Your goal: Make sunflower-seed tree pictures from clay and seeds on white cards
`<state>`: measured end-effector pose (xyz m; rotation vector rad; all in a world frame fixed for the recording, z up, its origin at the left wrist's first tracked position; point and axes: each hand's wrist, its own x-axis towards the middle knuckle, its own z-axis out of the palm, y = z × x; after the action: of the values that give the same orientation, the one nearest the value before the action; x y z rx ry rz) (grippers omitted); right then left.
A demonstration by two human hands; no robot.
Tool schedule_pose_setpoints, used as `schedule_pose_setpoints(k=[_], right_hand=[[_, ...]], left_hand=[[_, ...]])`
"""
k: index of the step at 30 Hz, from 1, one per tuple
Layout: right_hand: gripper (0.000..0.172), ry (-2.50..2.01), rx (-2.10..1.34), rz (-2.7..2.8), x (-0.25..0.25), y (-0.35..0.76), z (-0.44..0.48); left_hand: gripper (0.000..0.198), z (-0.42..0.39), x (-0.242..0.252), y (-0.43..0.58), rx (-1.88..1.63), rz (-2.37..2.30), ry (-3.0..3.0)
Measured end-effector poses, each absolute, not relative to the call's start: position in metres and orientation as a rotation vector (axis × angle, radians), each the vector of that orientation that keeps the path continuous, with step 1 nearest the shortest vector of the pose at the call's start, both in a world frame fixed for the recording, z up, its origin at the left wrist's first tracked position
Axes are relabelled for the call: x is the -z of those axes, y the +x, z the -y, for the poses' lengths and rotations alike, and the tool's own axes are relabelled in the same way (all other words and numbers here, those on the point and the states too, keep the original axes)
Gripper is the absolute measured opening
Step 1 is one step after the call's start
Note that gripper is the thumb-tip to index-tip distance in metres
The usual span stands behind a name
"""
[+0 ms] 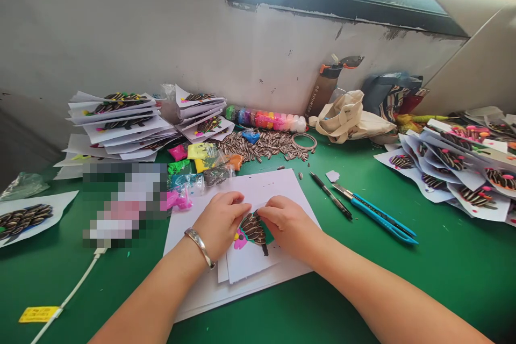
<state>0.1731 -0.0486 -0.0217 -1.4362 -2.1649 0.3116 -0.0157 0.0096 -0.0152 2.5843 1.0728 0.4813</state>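
On a small white card in front of me is a picture made of striped sunflower seeds, set in a fan shape over green clay. A dark stem points down from it, and a pink clay flower lies at its left. My left hand, with a silver bracelet at the wrist, has thumb and fingers drawn together at the picture's upper left. Bent fingers of my right hand close over its upper right edge. What lies between the fingertips of either hand is hidden.
White sheets lie under the card. Beyond are bagged colored clay, a seed pile and a tape roll. A pen and blue cutter lie right. Stacked seed cards stand left, more cards right.
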Motion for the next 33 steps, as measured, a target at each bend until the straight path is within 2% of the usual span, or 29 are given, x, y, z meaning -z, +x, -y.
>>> schedule_pose_setpoints(k=[5, 11, 17, 26, 33], right_hand=[[0.024, -1.423, -0.298, 2.246, 0.018, 0.171, 0.051], [0.016, -1.496, -0.299, 2.164, 0.007, 0.177, 0.052], [0.023, -1.535, -0.264, 2.208, 0.010, 0.179, 0.051], [0.022, -1.572, -0.259, 2.196, 0.008, 0.187, 0.045], [0.027, -1.890, 0.020, 2.090, -0.007, 0.238, -0.019]], left_hand=[[0.029, -0.011, 0.015, -0.016, -0.486, -1.070, 2.574], [0.030, -0.010, 0.013, -0.016, -0.478, -1.064, 2.563], [0.029, -0.010, 0.014, -0.016, -0.477, -1.053, 2.548], [0.030, -0.011, 0.013, -0.017, -0.461, -1.063, 2.555], [0.032, -0.012, 0.016, -0.018, -0.447, -1.048, 2.582]])
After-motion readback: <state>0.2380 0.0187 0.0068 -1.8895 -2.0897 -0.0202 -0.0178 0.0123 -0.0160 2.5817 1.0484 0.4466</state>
